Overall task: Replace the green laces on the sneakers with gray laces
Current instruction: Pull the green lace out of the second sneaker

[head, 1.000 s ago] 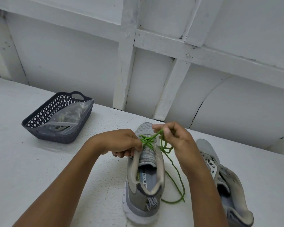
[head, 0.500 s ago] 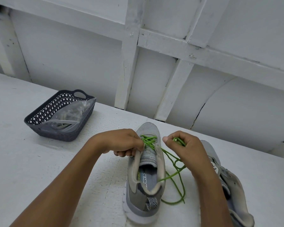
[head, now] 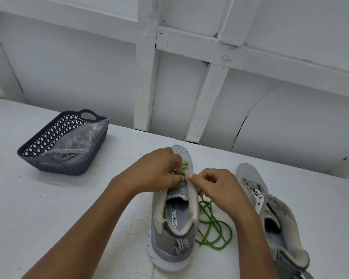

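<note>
While your left hand and right hand both pinch the green lace, the second sneaker crowds your right, basket well left.

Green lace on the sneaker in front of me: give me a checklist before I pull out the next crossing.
1. Left hand grips the green lace at the eyelets: ok.
2. Right hand pinches the laced sneaker at its eyelet edge: ok.
3. Freed lace has no knots: cannot tell, it lies in a loose heap on the table.
4. Lace out of every eyelet: not ok, some is threaded near the toe.
5. Second sneaker unlaced: ok, no lace shows in its eyelets.
6. Gray laces ready: cannot tell, the plastic bag in the basket hides its contents.
</note>
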### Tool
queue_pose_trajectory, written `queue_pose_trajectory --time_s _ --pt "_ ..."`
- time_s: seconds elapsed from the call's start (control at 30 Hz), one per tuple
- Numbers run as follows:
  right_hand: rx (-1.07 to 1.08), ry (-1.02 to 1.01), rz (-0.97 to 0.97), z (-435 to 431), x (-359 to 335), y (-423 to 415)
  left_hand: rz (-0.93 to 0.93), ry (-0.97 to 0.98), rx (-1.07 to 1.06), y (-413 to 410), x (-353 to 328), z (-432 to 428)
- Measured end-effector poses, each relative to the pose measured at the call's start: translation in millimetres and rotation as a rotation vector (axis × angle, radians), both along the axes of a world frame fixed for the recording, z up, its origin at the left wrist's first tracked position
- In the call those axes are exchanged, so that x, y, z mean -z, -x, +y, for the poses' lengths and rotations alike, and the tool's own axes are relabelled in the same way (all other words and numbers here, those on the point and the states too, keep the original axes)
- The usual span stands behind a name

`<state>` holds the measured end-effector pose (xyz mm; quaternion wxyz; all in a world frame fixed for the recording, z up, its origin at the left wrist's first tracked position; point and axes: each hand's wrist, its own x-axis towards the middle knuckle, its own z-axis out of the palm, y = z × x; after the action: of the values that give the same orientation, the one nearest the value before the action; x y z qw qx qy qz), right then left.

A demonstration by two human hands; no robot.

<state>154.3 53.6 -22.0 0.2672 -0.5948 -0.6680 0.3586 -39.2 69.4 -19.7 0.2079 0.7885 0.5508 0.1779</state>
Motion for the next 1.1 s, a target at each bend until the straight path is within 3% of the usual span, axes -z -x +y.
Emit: queue_pose_trajectory --time_s 0.37,0.83,0.93,1.1 --pt "-0.022 0.012 0.058 7 6 -7 0.087 -0.167 0.003 -15 6 -4" --pt "-0.038 0.132 0.157 10 2 -5 0.130 -0.205 0.037 -15 8 -3" --pt "-0.032 0.150 0.160 8 0 -6 -0.033 -0.118 0.043 -10 8 0" --pt "-0.021 0.153 0.158 8 0 -6 -0.838 0.263 -0.083 6 -2 4"
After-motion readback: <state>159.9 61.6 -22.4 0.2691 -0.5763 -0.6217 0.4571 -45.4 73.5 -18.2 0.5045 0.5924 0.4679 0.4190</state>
